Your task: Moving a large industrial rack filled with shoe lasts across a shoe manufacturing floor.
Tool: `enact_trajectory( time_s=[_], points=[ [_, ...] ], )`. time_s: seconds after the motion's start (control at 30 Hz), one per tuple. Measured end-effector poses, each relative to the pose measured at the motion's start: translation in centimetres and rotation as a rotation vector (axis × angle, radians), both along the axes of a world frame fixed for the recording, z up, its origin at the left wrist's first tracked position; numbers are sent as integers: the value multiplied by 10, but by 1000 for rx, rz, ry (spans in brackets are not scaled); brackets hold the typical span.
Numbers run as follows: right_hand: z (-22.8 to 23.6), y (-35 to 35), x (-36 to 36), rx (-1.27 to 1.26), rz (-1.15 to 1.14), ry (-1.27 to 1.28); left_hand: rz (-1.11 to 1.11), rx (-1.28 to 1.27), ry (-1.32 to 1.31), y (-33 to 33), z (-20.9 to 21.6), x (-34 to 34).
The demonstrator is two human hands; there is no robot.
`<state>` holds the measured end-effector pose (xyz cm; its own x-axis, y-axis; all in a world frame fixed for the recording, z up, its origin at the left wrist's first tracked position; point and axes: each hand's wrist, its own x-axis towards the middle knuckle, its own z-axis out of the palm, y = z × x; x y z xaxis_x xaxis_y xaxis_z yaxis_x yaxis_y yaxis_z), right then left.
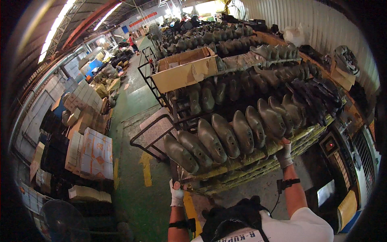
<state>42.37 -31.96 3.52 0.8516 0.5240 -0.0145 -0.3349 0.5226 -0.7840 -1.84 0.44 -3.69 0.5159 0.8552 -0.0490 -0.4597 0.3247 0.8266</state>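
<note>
My left hand, in a white fingertip-free glove, is closed on the near left corner of a shelf rack. My right hand, gloved the same way, is closed on the rack's near edge farther right. Yellowish wrapping covers the edges of its stacked shelves. Along the top shelf stands a row of dark shoe lasts, leaning back with their soles toward me. A heap of dark, flat pieces lies at the shelf's right end. The fingers under the edge are partly hidden.
More racks of lasts reach away ahead, one bearing an open cardboard box. A push cart stands left of the rack. Cartons line the aisle's left side; a person is far down it. Equipment stands close on the right.
</note>
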Motion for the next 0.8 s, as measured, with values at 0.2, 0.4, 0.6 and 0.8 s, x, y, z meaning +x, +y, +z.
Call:
enact_trajectory(
  time_s=[0.2,0.4,0.6,0.8],
  points=[
    [-26,-5,16,19,-23,-9,19,261,109,-8,19,3],
    [-22,2,11,181,73,-31,74,246,170,-10,15,-1],
    [-77,-23,50,104,-52,71,14,192,167,-8,14,6],
    [-5,12,1,244,141,78,32,66,110,8,-15,-17]
  ],
)
